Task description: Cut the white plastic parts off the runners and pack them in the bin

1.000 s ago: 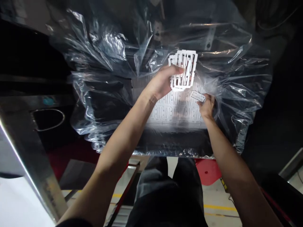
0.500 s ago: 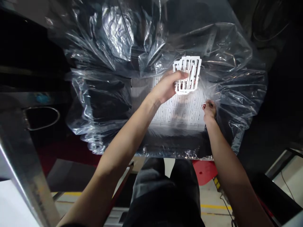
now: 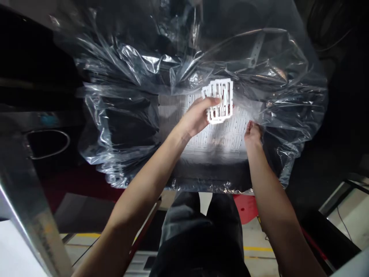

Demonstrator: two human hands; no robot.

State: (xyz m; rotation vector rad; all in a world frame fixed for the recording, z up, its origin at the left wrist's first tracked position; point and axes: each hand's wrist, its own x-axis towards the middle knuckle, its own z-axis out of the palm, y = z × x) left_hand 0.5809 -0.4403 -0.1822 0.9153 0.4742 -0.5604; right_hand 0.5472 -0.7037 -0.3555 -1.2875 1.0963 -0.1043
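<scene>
My left hand is closed on a small stack of white plastic frame parts, held just above a layer of the same white parts packed flat inside a box lined with a clear plastic bag. My right hand rests at the right edge of that layer, fingers curled down against the parts and the bag; what it grips, if anything, is hidden.
The crumpled bag spills over all sides of the dark box. A metal surface with a round opening lies at the left. A red stool and my dark trousers are below, over a floor with a yellow line.
The left hand has carried the stack of frames down and slightly left, nearer the layer. The right hand no longer shows the small white piece it held a second ago.
</scene>
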